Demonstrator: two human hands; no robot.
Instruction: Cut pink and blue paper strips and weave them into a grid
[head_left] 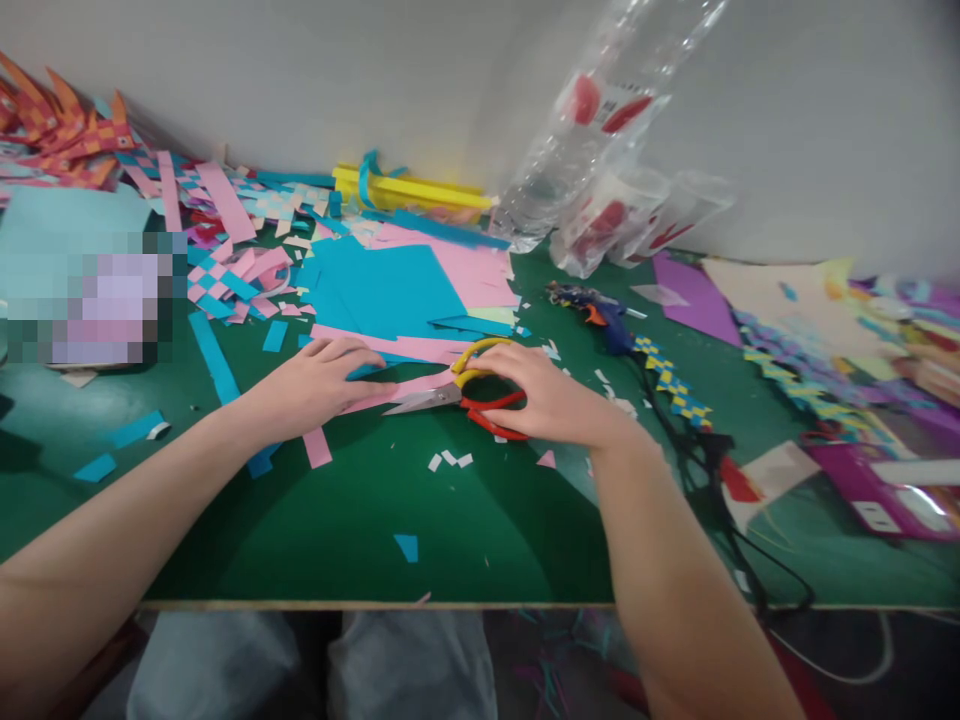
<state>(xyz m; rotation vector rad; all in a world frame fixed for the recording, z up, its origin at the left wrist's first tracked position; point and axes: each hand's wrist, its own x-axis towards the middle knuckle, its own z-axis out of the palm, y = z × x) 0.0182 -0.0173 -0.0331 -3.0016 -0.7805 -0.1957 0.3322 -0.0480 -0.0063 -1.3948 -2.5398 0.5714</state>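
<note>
My right hand (536, 390) is closed around the handles of a pair of scissors (491, 422), one loop yellow and the other red. The scissor blades point left, low over the green tabletop. My left hand (322, 380) pinches a pink paper strip (420, 383) near its end, thumb and fingers close together. Blue paper shows between those fingers. The strip's other end reaches the scissors by my right fingertips; exactly how it meets them is unclear. Behind both hands lie blue paper sheets (382, 285) on top of pink paper (480, 270).
Paper scraps and woven strips (225, 275) heap at the back left, near orange woven pieces (75, 130). Right of the scissors are a glue gun (611, 325) with a black cord and a purple box (870, 490). Clear plastic packaging (577, 150) leans on the wall.
</note>
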